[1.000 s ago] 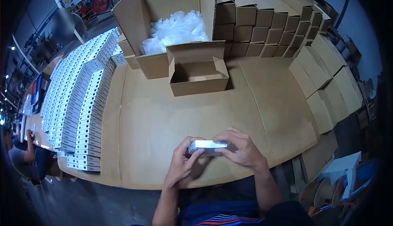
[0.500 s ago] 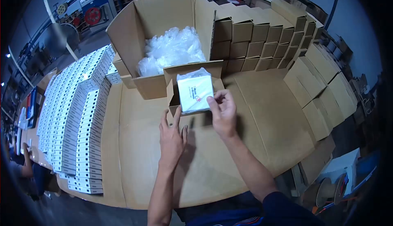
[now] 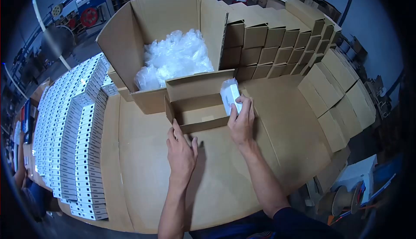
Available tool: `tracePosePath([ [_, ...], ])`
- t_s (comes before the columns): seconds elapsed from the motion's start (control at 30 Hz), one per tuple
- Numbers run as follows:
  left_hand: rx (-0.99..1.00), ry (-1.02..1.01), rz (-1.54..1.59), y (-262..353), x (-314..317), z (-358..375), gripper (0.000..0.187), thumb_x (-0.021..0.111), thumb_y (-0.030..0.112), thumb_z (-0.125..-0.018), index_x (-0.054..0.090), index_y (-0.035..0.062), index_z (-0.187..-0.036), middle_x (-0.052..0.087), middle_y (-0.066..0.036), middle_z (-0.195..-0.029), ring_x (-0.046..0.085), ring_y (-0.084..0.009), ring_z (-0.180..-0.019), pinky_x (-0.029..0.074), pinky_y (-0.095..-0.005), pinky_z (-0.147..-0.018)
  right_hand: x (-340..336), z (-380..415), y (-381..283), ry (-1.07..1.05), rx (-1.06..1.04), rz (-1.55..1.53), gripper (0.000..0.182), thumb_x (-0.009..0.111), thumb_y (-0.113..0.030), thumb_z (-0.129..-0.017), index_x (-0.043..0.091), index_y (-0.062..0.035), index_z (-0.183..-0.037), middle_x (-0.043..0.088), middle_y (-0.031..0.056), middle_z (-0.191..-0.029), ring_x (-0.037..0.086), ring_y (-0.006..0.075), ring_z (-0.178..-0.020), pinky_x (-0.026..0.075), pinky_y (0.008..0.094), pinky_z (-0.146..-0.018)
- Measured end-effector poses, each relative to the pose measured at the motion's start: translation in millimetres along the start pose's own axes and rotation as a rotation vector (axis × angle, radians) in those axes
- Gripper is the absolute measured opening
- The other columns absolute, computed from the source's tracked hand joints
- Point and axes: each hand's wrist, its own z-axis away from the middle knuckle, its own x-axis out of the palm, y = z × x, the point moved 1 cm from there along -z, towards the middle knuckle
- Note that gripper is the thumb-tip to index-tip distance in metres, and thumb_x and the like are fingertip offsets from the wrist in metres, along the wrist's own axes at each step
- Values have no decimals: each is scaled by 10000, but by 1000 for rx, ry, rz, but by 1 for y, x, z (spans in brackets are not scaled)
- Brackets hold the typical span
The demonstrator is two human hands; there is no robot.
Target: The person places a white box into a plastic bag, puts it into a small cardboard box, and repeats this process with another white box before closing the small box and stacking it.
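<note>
A small white box in a clear plastic bag (image 3: pixel 231 97) stands on edge at the right end of an open brown carton (image 3: pixel 203 127). My right hand (image 3: pixel 242 124) pinches this box between thumb and fingers. The carton's back flap is up, and its bare bottom shows to the left of the box. Beside the carton's front left corner is my left hand (image 3: pixel 181 152), its fingers apart and holding nothing. One fingertip appears to touch the carton's edge there.
Behind the carton, a big cardboard box (image 3: pixel 169 9) holds crumpled clear plastic bags (image 3: pixel 177 57). Stacked white boxes (image 3: pixel 65 139) line the left side. Brown cartons (image 3: pixel 273 35) are piled at the back right, more (image 3: pixel 340 100) at the right. Another person's arm (image 3: pixel 20 165) shows far left.
The bagged white box has gone from lying face-up over the carton to standing on edge at its right end. My right hand moved right with it; the carton's inside now shows.
</note>
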Motion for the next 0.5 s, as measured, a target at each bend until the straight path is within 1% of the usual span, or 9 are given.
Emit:
tracePosePath([
  [0.07,-32,-18,11,4,-1,-4,899,740,175,-908,193,-63,-1580,447,-307,-1387,568,-472,-1125,543,-500,-928,-6,-2,2,-80,51,31,212,581,59,-934,462,41,-1108,525,226,-1038,544,443,-970,433,528,-826],
  [0.17,-54,-15,16,4,2,-6,910,744,181,-906,187,-65,-1582,457,-300,-1356,575,-463,-1118,560,-489,-897,-8,-13,6,-82,54,27,181,601,26,-935,491,35,-1079,562,221,-1030,577,438,-960,449,495,-835],
  [0.3,-95,-45,37,8,-1,-5,915,747,186,-904,187,-68,-1581,464,-297,-1339,581,-455,-1114,564,-483,-889,-15,-20,10,-193,104,16,177,601,14,-941,492,34,-1079,564,225,-1036,572,460,-975,449,502,-845],
  [0.33,-95,-34,25,8,1,-5,915,748,187,-904,189,-69,-1581,465,-295,-1339,582,-451,-1114,564,-482,-889,-15,-19,11,-241,87,-9,210,590,34,-941,461,37,-1106,520,253,-1057,542,482,-982,437,526,-830],
  [0.43,-92,-27,42,8,0,-8,917,750,191,-902,190,-68,-1581,473,-287,-1334,585,-441,-1123,566,-475,-887,-3,-11,16,-235,26,55,216,597,36,-938,456,36,-1101,529,254,-1050,553,494,-955,436,540,-829],
  [0.47,-92,-30,55,9,0,-8,918,751,192,-902,190,-67,-1581,476,-284,-1332,586,-438,-1127,567,-472,-886,-2,-9,17,-239,42,109,234,610,39,-931,455,38,-1106,537,259,-1053,567,501,-934,455,545,-815],
  [0.5,-93,-38,40,9,0,-8,917,751,194,-901,192,-66,-1581,480,-281,-1327,587,-436,-1132,568,-468,-887,0,-8,19,-223,57,118,233,612,36,-922,463,37,-1102,546,256,-1038,567,496,-930,450,543,-816],
])
